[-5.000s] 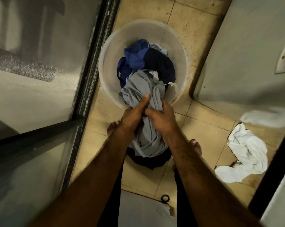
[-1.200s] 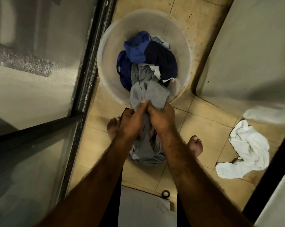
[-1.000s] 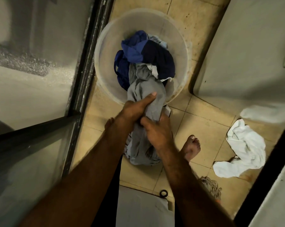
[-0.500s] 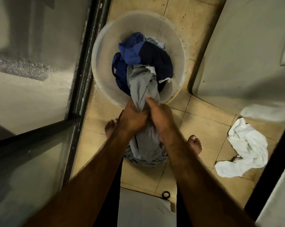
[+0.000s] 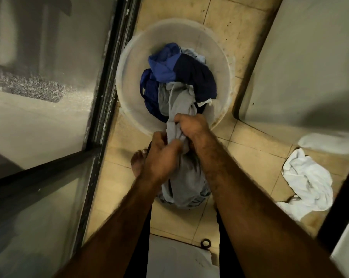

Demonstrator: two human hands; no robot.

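Grey garment (image 5: 179, 109) runs lengthwise from tub (image 5: 129, 63) at upper centre down to frame centre. Right hand (image 5: 191, 125) grips it nearer tub; left hand (image 5: 161, 157) grips lower, fingers curled round cloth, tail hanging below.

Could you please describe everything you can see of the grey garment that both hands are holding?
The grey garment is a soft, plain cloth, bunched into a rope-like roll. Its upper end lies in the pale plastic tub against the blue clothes; its lower end hangs in creased folds between the forearms. The left hand and right hand grip its middle, close together.
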